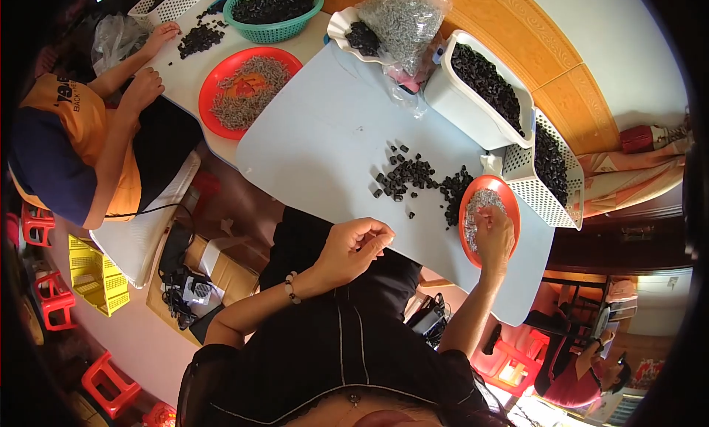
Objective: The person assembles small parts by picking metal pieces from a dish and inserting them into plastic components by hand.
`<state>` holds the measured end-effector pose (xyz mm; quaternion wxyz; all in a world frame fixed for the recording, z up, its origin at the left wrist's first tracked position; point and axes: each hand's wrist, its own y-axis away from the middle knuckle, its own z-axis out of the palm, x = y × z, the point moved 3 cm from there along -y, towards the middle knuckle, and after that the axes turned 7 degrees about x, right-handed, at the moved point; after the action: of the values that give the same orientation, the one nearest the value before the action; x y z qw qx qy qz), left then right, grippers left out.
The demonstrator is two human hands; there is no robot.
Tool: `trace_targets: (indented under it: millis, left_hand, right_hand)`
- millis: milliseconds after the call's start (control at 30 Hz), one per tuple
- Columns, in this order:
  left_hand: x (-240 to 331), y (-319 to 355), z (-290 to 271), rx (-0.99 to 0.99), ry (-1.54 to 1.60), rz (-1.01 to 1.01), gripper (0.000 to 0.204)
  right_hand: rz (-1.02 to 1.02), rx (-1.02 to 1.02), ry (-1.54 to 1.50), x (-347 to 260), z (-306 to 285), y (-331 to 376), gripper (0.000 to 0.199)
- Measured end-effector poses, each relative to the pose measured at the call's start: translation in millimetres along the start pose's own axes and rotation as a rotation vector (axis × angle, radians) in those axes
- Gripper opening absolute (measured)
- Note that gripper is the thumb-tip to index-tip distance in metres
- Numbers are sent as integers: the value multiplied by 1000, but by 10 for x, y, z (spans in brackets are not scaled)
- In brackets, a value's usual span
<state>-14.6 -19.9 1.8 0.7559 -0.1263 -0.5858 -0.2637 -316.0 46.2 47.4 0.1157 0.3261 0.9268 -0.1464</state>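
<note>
My left hand (pixel 356 251) is held above my lap by the table's near edge, fingers curled and thumb against the fingertips; whatever they hold is hidden. My right hand (pixel 495 238) reaches into an orange-red plate (pixel 473 260) at the table's right side. Small silvery metal pieces (pixel 485 199) lie in that plate, and my fingers are bent down among them. Whether a piece is pinched there cannot be made out. Left of the plate, small black plastic parts (pixel 406 174) are spread in a loose heap on the pale table (pixel 317 139).
A white bin (pixel 465 94) and a white perforated basket (pixel 521 168), both of black parts, stand far right beside a bag of metal pieces (pixel 410 28). At left are a red plate (pixel 210 106), a green basket (pixel 277 32) and a seated person (pixel 81 146).
</note>
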Motion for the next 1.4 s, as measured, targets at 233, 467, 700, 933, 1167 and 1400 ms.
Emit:
trace_targets:
  millis: [233, 467, 700, 933, 1167, 1400]
  left_hand:
    - [26, 5, 14, 12, -19, -16, 19]
    - [-17, 27, 8, -7, -57, -23, 21]
    - [-23, 33, 2, 0, -36, -28, 22]
    - [-12, 15, 35, -9, 8, -42, 19]
    - [83, -186, 152, -50, -37, 56, 18]
    - [378, -371, 441, -69, -234, 304, 20]
  right_hand:
    - [-99, 27, -24, 85, 46, 48, 14]
    - [-214, 81, 20, 127, 67, 48, 16]
    - [-216, 94, -93, 114, 61, 33, 18]
    - [-116, 104, -181, 200, 15, 29, 15]
    - [13, -265, -822, -308, -166, 230, 13]
    - [8, -537, -1081, -696, -6, 451, 16]
